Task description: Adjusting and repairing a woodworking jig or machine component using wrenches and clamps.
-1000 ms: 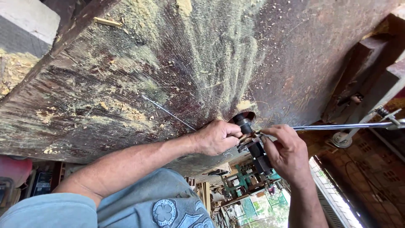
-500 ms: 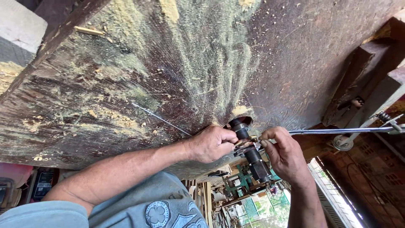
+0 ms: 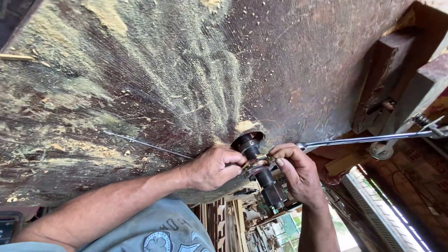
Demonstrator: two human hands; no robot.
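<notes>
head view: a dark threaded spindle point(image 3: 261, 170) is seen at the near edge of a sawdust-strewn wooden slab point(image 3: 140, 93). its brass collar point(image 3: 254, 164) is pinched from the left by the left hand point(image 3: 212, 167) and from the right by the right hand point(image 3: 298, 172). a long wrench point(image 3: 368, 138) extends right.

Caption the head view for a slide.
Both hands, left hand and right hand, grip a dark spindle at a hole in a sawdust-strewn wooden slab.

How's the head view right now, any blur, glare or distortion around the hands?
Head view: left hand and right hand on the dark spindle are sharp and evenly lit; bright daylight washes out the opening below; wide-angle bending curves the sawdust-covered wood slab at the edges.
</notes>
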